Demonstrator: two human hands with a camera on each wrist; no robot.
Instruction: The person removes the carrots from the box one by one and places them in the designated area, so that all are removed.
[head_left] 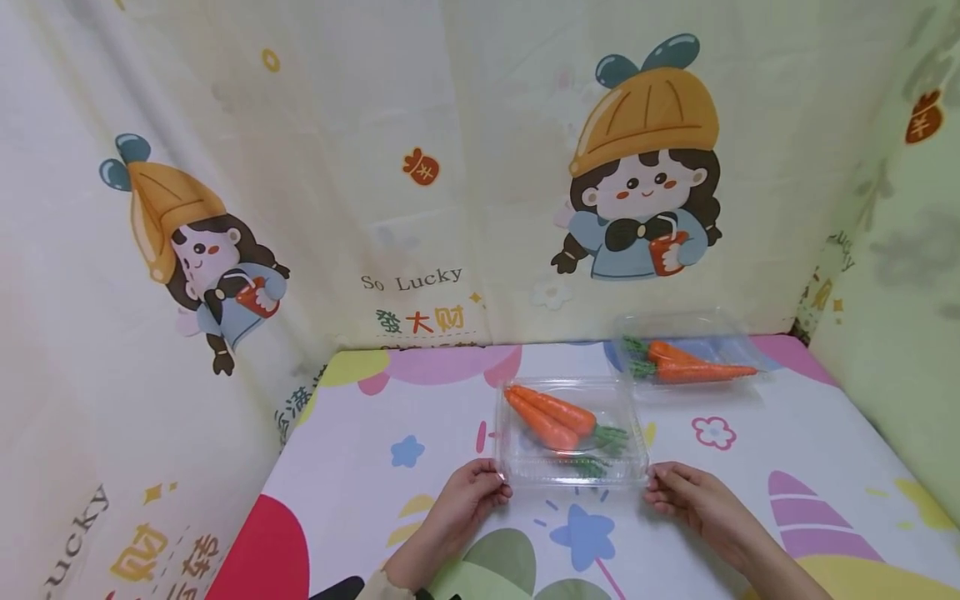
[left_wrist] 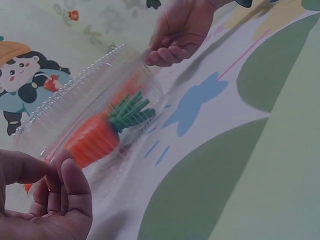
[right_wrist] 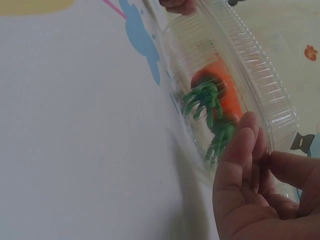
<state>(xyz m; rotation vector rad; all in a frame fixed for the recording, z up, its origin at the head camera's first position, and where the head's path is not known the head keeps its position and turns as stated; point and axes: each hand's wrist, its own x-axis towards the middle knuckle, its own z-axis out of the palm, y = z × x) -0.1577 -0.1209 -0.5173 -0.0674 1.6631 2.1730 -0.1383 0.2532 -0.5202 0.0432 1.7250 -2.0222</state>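
A clear plastic clamshell box (head_left: 525,472), with its lid down, holds two orange carrots (head_left: 546,414) with green tops. My left hand (head_left: 471,502) pinches the box's near left corner between thumb and fingers. At the near right corner, my right hand (head_left: 692,500) pinches the edge in the same way. In the left wrist view, the carrot (left_wrist: 95,140) shows through the ribbed side wall, and the box looks tilted there. The right wrist view shows the green carrot tops (right_wrist: 205,102) close to the fingers of my right hand (right_wrist: 260,192).
Behind and to the right, a second clear plastic box (head_left: 678,321) with two carrots (head_left: 690,367) lies at the back of the table. Printed curtains (head_left: 510,208) enclose the table's back and sides. The patterned tablecloth (head_left: 360,450) is white with coloured shapes.
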